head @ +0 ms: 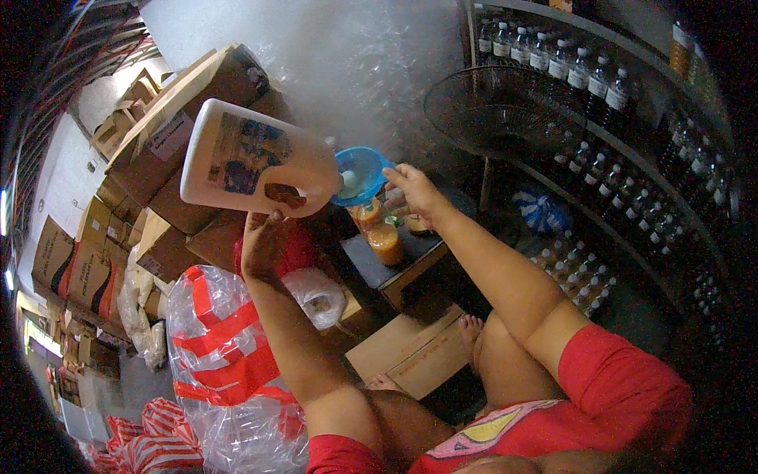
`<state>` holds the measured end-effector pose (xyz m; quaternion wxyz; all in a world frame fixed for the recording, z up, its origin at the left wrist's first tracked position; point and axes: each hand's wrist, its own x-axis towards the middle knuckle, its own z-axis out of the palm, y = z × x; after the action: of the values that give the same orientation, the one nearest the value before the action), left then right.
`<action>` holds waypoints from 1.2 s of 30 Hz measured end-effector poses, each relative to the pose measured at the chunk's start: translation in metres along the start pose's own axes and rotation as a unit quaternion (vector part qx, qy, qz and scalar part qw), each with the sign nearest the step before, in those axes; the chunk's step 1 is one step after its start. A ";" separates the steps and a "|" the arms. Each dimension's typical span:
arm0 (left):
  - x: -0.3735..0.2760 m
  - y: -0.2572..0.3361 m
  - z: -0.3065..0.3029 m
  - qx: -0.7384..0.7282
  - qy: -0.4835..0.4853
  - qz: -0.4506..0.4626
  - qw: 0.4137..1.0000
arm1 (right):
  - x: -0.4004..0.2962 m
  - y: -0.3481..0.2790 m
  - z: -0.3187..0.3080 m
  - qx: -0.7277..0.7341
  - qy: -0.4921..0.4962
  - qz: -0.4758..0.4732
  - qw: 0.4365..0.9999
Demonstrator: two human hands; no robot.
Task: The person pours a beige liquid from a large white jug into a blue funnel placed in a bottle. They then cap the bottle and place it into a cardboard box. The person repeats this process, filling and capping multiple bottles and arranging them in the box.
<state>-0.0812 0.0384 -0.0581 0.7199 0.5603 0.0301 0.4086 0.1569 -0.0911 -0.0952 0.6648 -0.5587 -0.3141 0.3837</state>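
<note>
My left hand [265, 237] is closed round the lower side of a large plastic jug [237, 160] by its handle opening. The jug lies tilted on its side, its neck over a blue funnel [379, 172]. With thumb and fingers, my right hand [414, 192] holds the funnel's right rim. Below the funnel stands a clear container with orange contents [366, 212]; its join with the funnel is hidden. Another clear container of orange liquid [385, 244] stands beside it on a small dark table [370, 260]. A further container sits under my right hand, partly hidden.
Cardboard boxes [195, 89] are stacked at the left. A large clear plastic bag with red stripes [231, 338] stands by my left arm. Shelves of capped bottles [556, 62] curve along the right, behind a fan [503, 112]. A flat carton [408, 349] lies near my feet.
</note>
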 end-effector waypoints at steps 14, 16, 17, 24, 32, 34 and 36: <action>0.024 0.014 0.032 -0.213 0.082 -0.030 0.973 | 0.003 0.003 -0.002 -0.023 -0.034 0.001 0.999; 0.027 0.006 0.036 -0.040 0.066 0.070 0.995 | 0.004 0.003 -0.002 -0.027 -0.034 -0.004 0.999; 0.029 0.002 0.037 0.026 0.069 0.100 0.992 | 0.004 0.003 -0.002 -0.029 -0.034 -0.006 0.999; 0.044 -0.008 0.042 0.045 0.110 0.109 0.987 | 0.003 0.003 0.003 -0.036 -0.026 -0.030 0.999; 0.048 -0.012 0.060 0.140 0.140 0.132 0.971 | 0.003 0.005 0.002 -0.038 -0.043 -0.029 0.998; 0.048 -0.014 0.063 0.142 0.150 0.140 0.968 | 0.003 0.005 0.003 -0.047 -0.032 -0.035 0.998; 0.050 -0.015 0.065 0.156 0.154 0.149 0.964 | 0.003 0.005 0.002 -0.050 -0.030 -0.040 0.997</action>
<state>-0.0078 0.0182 -0.0260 0.5412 0.5942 0.1201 0.5827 0.1556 -0.0869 -0.1000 0.6408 -0.5668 -0.3749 0.3572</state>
